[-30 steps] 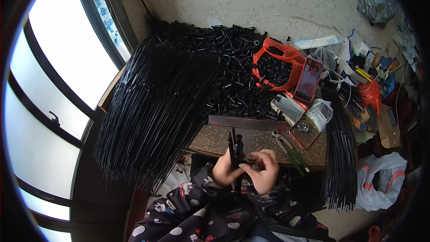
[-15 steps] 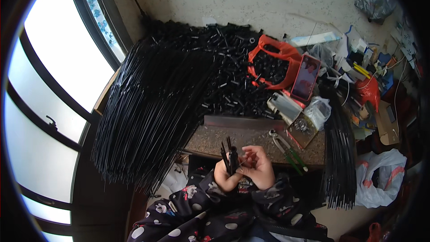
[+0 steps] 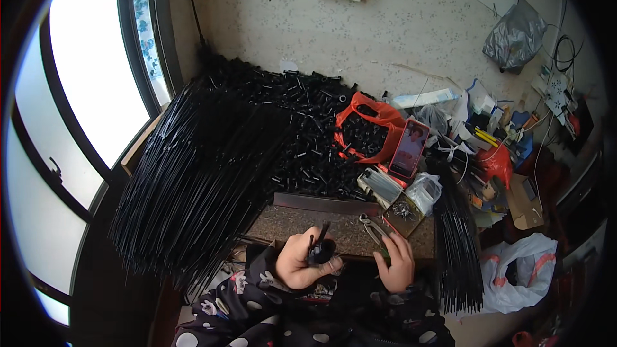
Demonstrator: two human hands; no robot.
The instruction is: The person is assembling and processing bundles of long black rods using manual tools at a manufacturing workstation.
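Note:
My left hand (image 3: pixel 294 265) is closed around a black tubular part (image 3: pixel 323 252) with thin black rods beside it, in front of the workbench edge. The tube's round end faces up. My right hand (image 3: pixel 398 268) is at the bench's front edge, fingers and thumb apart, over the handles of the metal pincers (image 3: pixel 370 227). The fingers hide most of the green grips, and whether they touch them I cannot make out. The pincers lie on the speckled bench top (image 3: pixel 302 221).
A large bundle of long black rods (image 3: pixel 193 173) fills the left side. Behind a low dark bar (image 3: pixel 324 203) spreads a heap of small black parts (image 3: pixel 302 135). A red bag (image 3: pixel 385 112), a phone (image 3: pixel 409 148) and hanging black rods (image 3: pixel 457 250) stand to the right.
My right hand has left the black part and moved right, to the pincers. My left hand still holds the part, now tilted differently. The view has shifted, showing more wall.

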